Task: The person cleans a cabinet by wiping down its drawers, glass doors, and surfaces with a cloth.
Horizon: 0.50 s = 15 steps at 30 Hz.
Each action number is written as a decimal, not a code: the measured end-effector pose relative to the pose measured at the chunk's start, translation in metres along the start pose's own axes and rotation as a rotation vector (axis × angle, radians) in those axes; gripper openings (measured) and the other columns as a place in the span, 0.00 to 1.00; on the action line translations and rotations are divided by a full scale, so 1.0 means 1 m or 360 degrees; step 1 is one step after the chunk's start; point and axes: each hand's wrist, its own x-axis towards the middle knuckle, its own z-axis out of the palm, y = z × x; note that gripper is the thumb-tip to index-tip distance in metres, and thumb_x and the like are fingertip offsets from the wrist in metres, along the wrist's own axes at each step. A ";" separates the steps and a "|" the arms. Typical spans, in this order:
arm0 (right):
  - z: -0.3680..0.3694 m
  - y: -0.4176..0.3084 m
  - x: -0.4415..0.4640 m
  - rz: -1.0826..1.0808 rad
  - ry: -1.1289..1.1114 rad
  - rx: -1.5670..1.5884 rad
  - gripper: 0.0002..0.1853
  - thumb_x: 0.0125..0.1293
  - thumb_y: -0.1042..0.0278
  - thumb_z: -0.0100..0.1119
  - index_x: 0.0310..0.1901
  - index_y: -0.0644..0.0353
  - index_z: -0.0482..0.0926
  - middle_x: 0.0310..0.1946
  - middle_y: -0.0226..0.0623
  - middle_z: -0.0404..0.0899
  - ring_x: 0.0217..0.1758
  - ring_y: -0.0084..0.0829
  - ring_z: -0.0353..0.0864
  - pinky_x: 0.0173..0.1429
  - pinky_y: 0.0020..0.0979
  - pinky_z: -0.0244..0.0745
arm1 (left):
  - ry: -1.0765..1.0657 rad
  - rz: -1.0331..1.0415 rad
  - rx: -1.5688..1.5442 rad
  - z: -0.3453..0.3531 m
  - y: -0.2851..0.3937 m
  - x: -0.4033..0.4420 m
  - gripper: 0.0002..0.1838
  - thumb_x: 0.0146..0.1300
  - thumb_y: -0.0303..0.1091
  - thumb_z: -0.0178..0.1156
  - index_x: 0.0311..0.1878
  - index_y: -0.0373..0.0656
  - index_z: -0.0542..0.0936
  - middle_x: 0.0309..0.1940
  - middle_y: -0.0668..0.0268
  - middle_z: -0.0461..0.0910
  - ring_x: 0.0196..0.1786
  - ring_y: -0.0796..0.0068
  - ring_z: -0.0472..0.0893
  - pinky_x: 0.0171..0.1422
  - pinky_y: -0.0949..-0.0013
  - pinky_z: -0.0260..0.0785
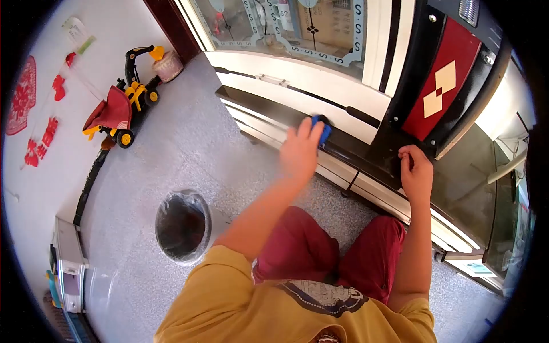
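Note:
My left hand (300, 148), slightly blurred, presses a small blue cloth (325, 129) onto the dark ledge (251, 103) of the white cabinet. A black patch shows beside the cloth; what it is stays unclear. On the right, my right hand (416, 171) rests at the ledge's front edge. Its fingers are curled in, with nothing visible in them. Between the two hands runs the ledge's brown top, and pale drawer fronts (366, 188) lie below it. Above stands a glass-fronted cabinet door (297, 28) with patterned frosting.
A lined waste bin (211, 220) stands on the speckled floor, left of my knees. Against the left wall is a red and yellow toy excavator (111, 111) beside a roll-shaped object (167, 66). A black and red panel (443, 74) rises at the right.

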 end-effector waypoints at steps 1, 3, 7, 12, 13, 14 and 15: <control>0.000 -0.001 0.000 -0.0009 0.0000 -0.0001 0.05 0.73 0.78 0.59 0.46 0.63 0.84 0.39 0.45 0.86 0.37 0.42 0.87 0.45 0.36 0.80 | 0.0044 -0.0027 0.0032 0.004 -0.015 0.005 0.32 0.63 0.26 0.66 0.71 0.57 0.75 0.72 0.65 0.73 0.59 0.49 0.79 0.56 0.52 0.84; 0.001 -0.002 0.001 -0.0025 0.0003 -0.0009 0.05 0.73 0.78 0.59 0.46 0.63 0.84 0.39 0.46 0.86 0.37 0.43 0.86 0.45 0.36 0.80 | 0.0130 -0.0082 0.0098 0.014 -0.049 0.014 0.30 0.64 0.25 0.64 0.71 0.57 0.76 0.72 0.66 0.74 0.59 0.48 0.80 0.58 0.50 0.84; 0.003 -0.003 0.001 -0.0055 0.0018 -0.0043 0.06 0.73 0.79 0.58 0.46 0.63 0.83 0.38 0.47 0.85 0.37 0.45 0.86 0.45 0.36 0.80 | 0.0117 -0.0326 0.0257 0.012 -0.113 0.041 0.29 0.66 0.23 0.61 0.71 0.57 0.76 0.72 0.65 0.73 0.58 0.46 0.80 0.60 0.48 0.82; 0.005 0.000 0.002 -0.0111 0.0025 -0.0092 0.05 0.72 0.79 0.58 0.46 0.62 0.82 0.38 0.47 0.84 0.37 0.46 0.85 0.45 0.38 0.79 | 0.0074 -0.0472 0.0536 0.025 -0.201 0.076 0.29 0.70 0.24 0.58 0.73 0.58 0.73 0.74 0.64 0.73 0.55 0.41 0.82 0.60 0.47 0.81; 0.005 -0.001 0.003 -0.0094 0.0026 -0.0088 0.05 0.72 0.79 0.58 0.46 0.62 0.82 0.38 0.47 0.84 0.37 0.47 0.85 0.45 0.38 0.79 | 0.0025 -0.0523 0.0520 0.023 -0.214 0.082 0.30 0.70 0.24 0.58 0.74 0.59 0.72 0.75 0.63 0.72 0.55 0.41 0.83 0.60 0.46 0.81; 0.005 -0.002 0.003 -0.0079 0.0028 -0.0084 0.05 0.72 0.79 0.58 0.45 0.62 0.82 0.38 0.47 0.84 0.37 0.47 0.85 0.45 0.38 0.79 | -0.0010 -0.0595 0.0528 0.022 -0.227 0.088 0.29 0.73 0.27 0.57 0.74 0.61 0.71 0.77 0.63 0.70 0.58 0.41 0.82 0.61 0.46 0.81; 0.005 -0.002 0.003 -0.0075 0.0035 -0.0084 0.05 0.72 0.79 0.58 0.45 0.62 0.82 0.38 0.47 0.84 0.37 0.46 0.85 0.44 0.38 0.79 | -0.0044 -0.0667 0.0535 0.022 -0.239 0.095 0.27 0.75 0.29 0.56 0.75 0.63 0.71 0.78 0.64 0.69 0.62 0.42 0.80 0.63 0.46 0.81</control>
